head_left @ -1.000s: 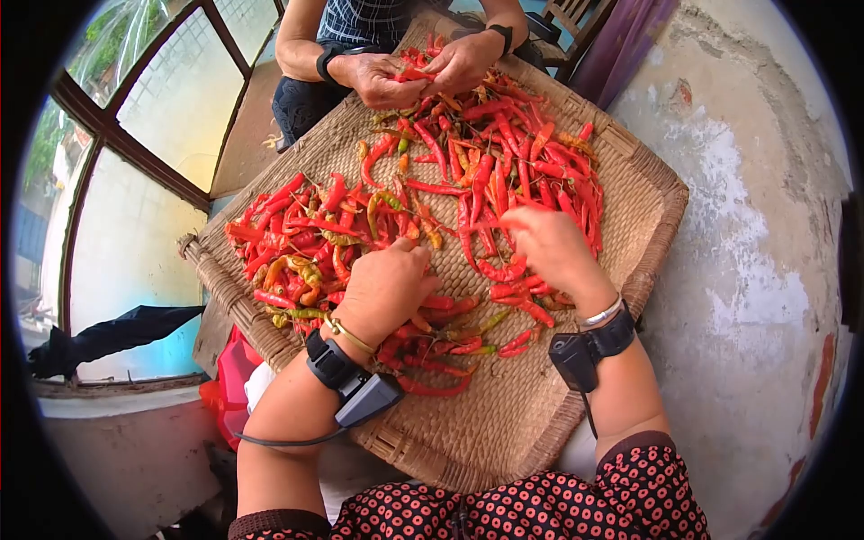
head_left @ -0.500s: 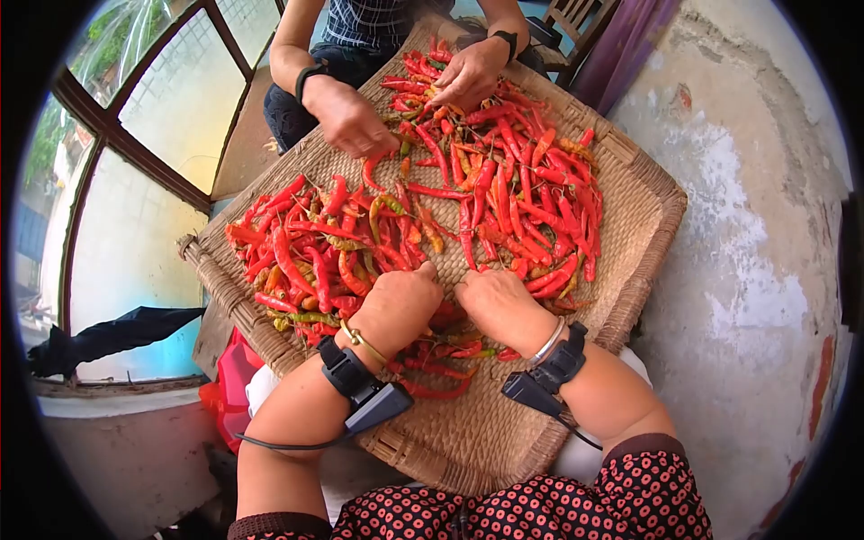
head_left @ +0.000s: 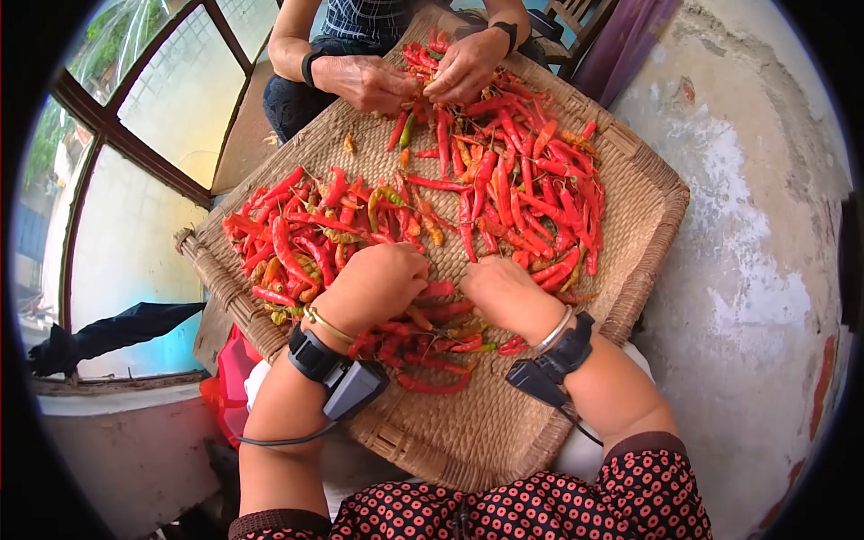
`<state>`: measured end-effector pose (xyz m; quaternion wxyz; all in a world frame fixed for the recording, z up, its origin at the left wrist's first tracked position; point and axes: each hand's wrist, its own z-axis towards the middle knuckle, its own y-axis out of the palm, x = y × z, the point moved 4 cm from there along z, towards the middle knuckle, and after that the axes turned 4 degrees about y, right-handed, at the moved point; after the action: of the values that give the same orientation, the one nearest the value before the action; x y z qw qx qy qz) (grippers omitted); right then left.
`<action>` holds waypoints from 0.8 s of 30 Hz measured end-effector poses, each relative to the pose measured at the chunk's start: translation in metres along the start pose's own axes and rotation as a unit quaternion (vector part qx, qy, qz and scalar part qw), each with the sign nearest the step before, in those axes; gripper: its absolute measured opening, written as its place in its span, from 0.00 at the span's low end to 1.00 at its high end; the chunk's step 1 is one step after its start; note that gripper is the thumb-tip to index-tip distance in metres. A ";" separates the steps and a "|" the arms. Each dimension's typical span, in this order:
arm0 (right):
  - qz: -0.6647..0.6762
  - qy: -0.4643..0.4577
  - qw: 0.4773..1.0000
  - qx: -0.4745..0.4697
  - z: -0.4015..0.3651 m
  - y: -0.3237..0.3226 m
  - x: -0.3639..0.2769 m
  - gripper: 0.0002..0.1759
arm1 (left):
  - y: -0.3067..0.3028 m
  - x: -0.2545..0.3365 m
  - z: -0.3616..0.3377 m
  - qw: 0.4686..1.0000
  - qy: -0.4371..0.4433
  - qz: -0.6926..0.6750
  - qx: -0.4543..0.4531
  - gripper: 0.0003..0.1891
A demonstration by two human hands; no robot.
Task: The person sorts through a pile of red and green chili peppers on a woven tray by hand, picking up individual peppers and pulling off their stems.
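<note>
Red chili peppers (head_left: 486, 193), some orange, yellow or green, lie in heaps on a woven tray (head_left: 441, 423). My left hand (head_left: 378, 279) is closed, knuckles up, at the edge of the left heap (head_left: 288, 234). Its fingertips are turned away, so what they grip is hidden. Across a small gap, my right hand (head_left: 508, 292) is closed too, its fingers bent down by the lower edge of the right heap. Whatever is in them cannot be made out. Beneath and between my wrists lies a smaller heap of red chilies (head_left: 432, 351).
Opposite me, a person's two hands (head_left: 418, 81) work close together over the tray's far end. A window (head_left: 135, 180) and a dark folded umbrella (head_left: 117, 337) are at left, above a pink-red plastic item (head_left: 236, 378). A rough wall (head_left: 738, 270) is at right.
My left hand has shifted slightly left and up, and my hands are farther apart. The other person's left-side hand has moved right to meet their other hand.
</note>
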<state>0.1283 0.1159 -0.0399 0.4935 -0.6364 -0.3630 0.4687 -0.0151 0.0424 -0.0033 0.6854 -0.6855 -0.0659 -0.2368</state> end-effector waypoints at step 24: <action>0.319 0.163 0.892 0.276 0.002 -0.067 0.047 0.18 | -0.027 0.004 0.000 0.749 -0.182 -0.613 0.173 0.05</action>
<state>0.1407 0.1763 0.0135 0.5255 -0.6239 0.0886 0.5716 -0.0226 0.0427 0.0228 0.4744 -0.3974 -0.6358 -0.4613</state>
